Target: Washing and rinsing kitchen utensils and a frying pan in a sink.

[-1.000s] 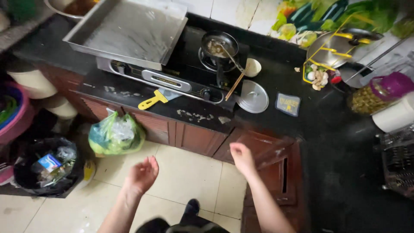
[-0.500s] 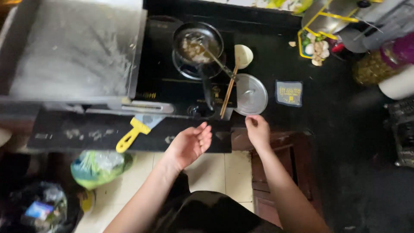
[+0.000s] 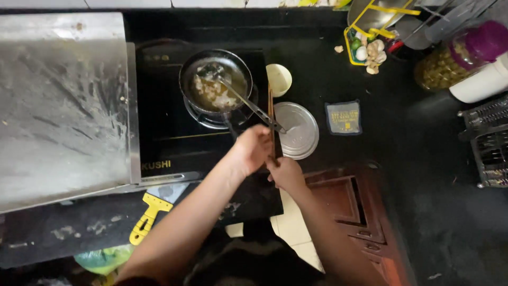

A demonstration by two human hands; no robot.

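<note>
The small black round frying pan (image 3: 216,85) sits on a burner of the black glass cooktop (image 3: 174,132), towards its far right part. It holds pale chunks of food in a brownish liquid. A long metal ladle (image 3: 241,98) rests with its bowl inside the pan; its handle runs out over the near right rim towards the hands.

The left hand (image 3: 253,150) is at the pan's dark handle (image 3: 231,128), fingers curled closed around it as far as the view shows; the wrist hides the exact contact. The right hand (image 3: 286,172) lies just beside the left, fingers folded around the near ends of the brown wooden chopsticks (image 3: 271,119), which point away along the cooktop's right edge. The end of the ladle handle crosses above them.

In judgement, good handling here calls for a firm, level grip on the pan handle so that the liquid does not slop, with the ladle kept from sliding off the rim, and the chopsticks raised clear of the ladle handle.

Both forearms reach forward from below, the left angled in from the lower left, the right nearly straight.

Just right of the chopsticks lies a round flat metal lid (image 3: 296,130); beyond it stands a small pale yellow bowl (image 3: 279,79). A large scratched metal tray (image 3: 61,106) covers the left of the counter.
</note>
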